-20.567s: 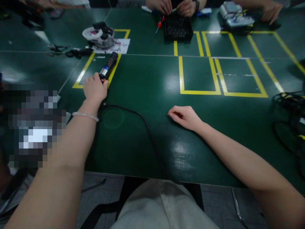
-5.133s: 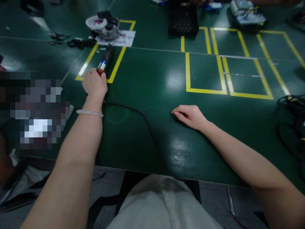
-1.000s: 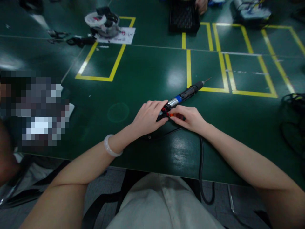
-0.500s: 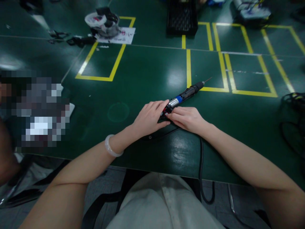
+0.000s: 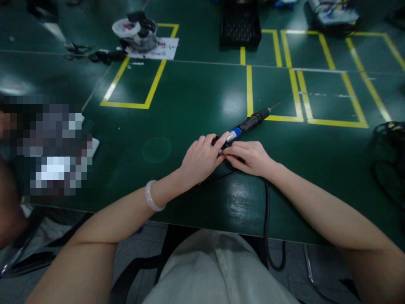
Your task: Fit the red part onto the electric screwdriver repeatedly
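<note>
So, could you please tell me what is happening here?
A person at a green table has the left hand on the rear of a black cylindrical tool with a silver section and blue band. The right hand is at the same end; whether its fingertips pinch anything is hidden. The tool's thin tip points away from the person, over a yellow tape outline.

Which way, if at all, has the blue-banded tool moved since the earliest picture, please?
Yes: the blue-banded tool has moved rightward and slightly nearer the camera, away from the left yellow tape outline.
</note>
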The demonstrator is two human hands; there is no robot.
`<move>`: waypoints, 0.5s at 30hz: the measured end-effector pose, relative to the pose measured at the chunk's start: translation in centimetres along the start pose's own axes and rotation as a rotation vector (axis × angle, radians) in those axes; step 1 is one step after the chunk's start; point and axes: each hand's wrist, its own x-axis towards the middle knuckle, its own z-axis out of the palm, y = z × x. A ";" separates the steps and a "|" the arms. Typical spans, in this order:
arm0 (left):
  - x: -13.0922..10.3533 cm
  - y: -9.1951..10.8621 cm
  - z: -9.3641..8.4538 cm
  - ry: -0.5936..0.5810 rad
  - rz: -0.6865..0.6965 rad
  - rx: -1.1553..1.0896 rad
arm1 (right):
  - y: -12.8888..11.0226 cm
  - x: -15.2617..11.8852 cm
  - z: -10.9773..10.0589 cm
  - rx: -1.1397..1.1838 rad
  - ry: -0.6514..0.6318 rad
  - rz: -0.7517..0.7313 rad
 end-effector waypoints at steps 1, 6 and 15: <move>0.0 0.0 0.0 0.002 0.001 0.004 | 0.0 0.0 0.0 0.007 0.006 0.014; 0.3 -0.4 0.2 0.000 -0.003 0.031 | 0.2 -0.3 -0.2 0.026 0.025 0.040; 1.5 -6.4 0.4 0.048 -0.136 0.071 | 0.8 -0.5 -0.3 0.026 0.012 0.093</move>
